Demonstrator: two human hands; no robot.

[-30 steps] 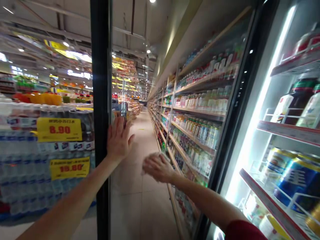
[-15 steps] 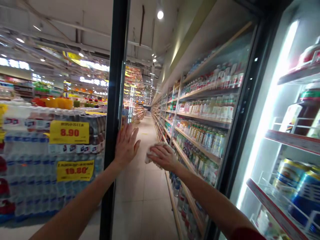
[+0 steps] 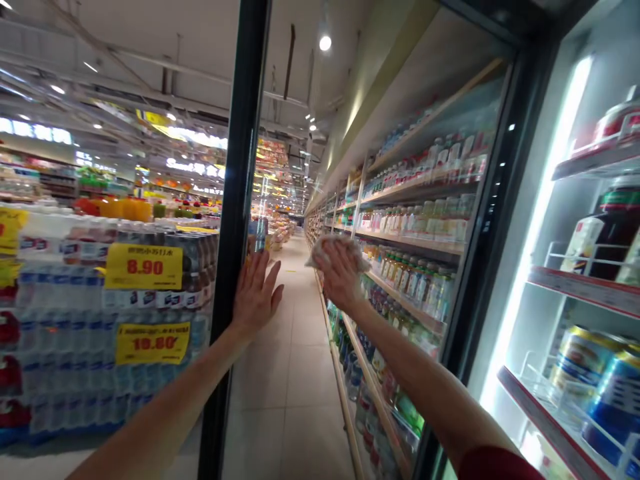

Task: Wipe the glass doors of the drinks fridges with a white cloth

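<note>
- Our right hand [image 3: 343, 277] holds a crumpled, off-white cloth [image 3: 315, 255] against the clear, black-framed glass door [image 3: 300, 333], fingers laid over it.
- Our left hand [image 3: 256, 293] is spread at the door's left edge.

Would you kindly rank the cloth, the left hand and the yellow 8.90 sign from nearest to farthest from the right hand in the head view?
1. Cloth, under the right hand.
2. Left hand, by the dark door edge.
3. Yellow 8.90 sign, farther left, past that edge.
</note>
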